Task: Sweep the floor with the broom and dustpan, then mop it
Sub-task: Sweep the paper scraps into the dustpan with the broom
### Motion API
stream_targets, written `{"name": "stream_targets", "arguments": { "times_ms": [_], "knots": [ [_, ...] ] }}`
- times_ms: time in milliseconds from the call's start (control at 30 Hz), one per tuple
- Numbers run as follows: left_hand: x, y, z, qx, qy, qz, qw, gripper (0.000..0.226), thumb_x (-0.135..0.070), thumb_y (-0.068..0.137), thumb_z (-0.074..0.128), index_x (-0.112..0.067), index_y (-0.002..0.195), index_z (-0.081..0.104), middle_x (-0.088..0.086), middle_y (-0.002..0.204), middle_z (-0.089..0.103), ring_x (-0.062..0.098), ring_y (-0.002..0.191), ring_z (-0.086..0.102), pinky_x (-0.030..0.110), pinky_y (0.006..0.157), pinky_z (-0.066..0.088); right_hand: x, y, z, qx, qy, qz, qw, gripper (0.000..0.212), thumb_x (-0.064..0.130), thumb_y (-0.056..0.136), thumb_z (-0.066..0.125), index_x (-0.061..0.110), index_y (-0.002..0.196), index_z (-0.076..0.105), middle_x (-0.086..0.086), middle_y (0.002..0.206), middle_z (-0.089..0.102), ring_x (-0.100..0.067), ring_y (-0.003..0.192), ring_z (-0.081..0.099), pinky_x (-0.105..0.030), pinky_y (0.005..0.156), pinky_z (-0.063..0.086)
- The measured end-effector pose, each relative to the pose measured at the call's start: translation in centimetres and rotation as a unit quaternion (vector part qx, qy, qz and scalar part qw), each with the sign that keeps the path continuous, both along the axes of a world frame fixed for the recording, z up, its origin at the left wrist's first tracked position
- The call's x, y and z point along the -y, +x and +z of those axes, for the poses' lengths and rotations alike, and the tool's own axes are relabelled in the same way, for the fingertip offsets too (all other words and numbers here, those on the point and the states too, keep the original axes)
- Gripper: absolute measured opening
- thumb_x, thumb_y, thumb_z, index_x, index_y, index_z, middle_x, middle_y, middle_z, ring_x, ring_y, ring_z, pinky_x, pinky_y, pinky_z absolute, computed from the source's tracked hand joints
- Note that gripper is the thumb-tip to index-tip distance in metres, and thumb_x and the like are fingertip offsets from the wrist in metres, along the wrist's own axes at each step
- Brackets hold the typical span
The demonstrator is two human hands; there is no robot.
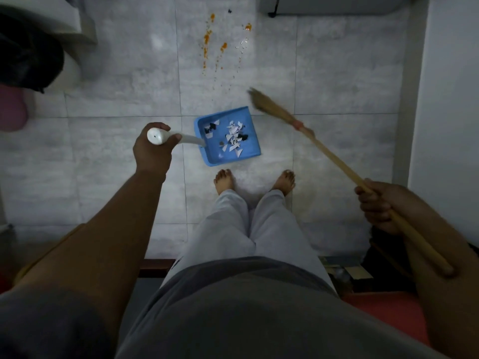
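Note:
A blue dustpan sits on the grey tiled floor just ahead of my bare feet, holding several white and black paper scraps. My left hand grips the top of its white upright handle. My right hand grips the wooden stick of a broom. The broom's straw head is blurred and hangs just right of the pan's far edge. Orange stains and small specks are spattered on the tiles beyond the pan.
A white wall runs along the right. White fixtures and a dark object stand at the far left, with a pink object below them. A white unit is at the top. A red mat lies behind me at the right.

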State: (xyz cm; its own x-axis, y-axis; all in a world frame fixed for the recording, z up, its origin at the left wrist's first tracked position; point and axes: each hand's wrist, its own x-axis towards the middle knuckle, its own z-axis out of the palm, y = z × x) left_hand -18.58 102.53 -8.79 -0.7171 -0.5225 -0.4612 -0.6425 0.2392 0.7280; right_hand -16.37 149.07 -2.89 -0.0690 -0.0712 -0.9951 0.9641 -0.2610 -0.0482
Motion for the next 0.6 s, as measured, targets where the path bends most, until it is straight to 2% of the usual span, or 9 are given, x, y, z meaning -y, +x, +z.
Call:
{"name": "stream_targets", "arguments": {
  "times_ms": [100, 233, 367, 467, 600],
  "knots": [
    [1.4, 0.9, 0.2, -0.001, -0.008, 0.007, 1.0, 0.026, -0.018, 0.077, 0.082, -0.019, 0.095, 0.064, -0.01, 0.093, 0.065, 0.006, 0.084, 0.06, 0.017, 0.073, 0.053, -0.5, -1.8, -1.1, -0.014, 0.021, -0.009, 1.0, 0.037, 0.035, 0.105, 0.032, 0.013, 0.08, 0.047, 0.006, 0.045, 0.038, -0.003, 0.027, 0.03, -0.013, 0.025, 0.024],
    [3.0, 2.7, 0.2, 0.007, 0.0, 0.03, 1.0, 0.026, -0.018, 0.076, 0.083, -0.028, 0.087, 0.063, -0.01, 0.094, 0.066, 0.008, 0.084, 0.062, 0.025, 0.076, 0.054, 2.1, -2.8, -3.8, 0.004, 0.034, -0.007, 0.999, 0.039, 0.032, 0.106, 0.026, 0.016, 0.074, 0.041, 0.008, 0.043, 0.035, -0.004, 0.028, 0.029, -0.015, 0.027, 0.024],
    [3.7, 4.1, -0.1, 0.01, -0.002, 0.046, 0.999, 0.028, -0.021, 0.076, 0.083, -0.036, 0.083, 0.061, -0.016, 0.089, 0.066, -0.005, 0.078, 0.061, 0.015, 0.073, 0.051, 6.9, -1.1, -5.0, 0.049, 0.015, 0.023, 0.998, 0.037, 0.024, 0.105, 0.026, 0.016, 0.071, 0.039, 0.007, 0.04, 0.034, -0.004, 0.027, 0.028, -0.013, 0.026, 0.022],
    [3.9, 4.4, -0.2, 0.016, -0.002, 0.052, 0.999, 0.028, -0.021, 0.076, 0.083, -0.036, 0.082, 0.06, -0.017, 0.086, 0.065, -0.009, 0.074, 0.061, 0.01, 0.07, 0.05, 9.1, 0.7, -3.9, 0.078, -0.023, 0.062, 0.995, 0.041, 0.03, 0.106, 0.027, 0.014, 0.071, 0.04, 0.004, 0.04, 0.033, -0.006, 0.026, 0.028, -0.013, 0.026, 0.023],
    [4.4, 3.8, 0.2, 0.021, 0.004, 0.056, 0.998, 0.025, -0.022, 0.078, 0.082, -0.03, 0.087, 0.06, -0.011, 0.089, 0.064, 0.005, 0.081, 0.061, 0.024, 0.078, 0.055, 9.1, 1.4, -1.0, 0.068, -0.03, 0.069, 0.995, 0.039, 0.033, 0.106, 0.032, 0.012, 0.077, 0.046, 0.004, 0.044, 0.036, -0.005, 0.027, 0.03, -0.014, 0.026, 0.025]
  ]
}}
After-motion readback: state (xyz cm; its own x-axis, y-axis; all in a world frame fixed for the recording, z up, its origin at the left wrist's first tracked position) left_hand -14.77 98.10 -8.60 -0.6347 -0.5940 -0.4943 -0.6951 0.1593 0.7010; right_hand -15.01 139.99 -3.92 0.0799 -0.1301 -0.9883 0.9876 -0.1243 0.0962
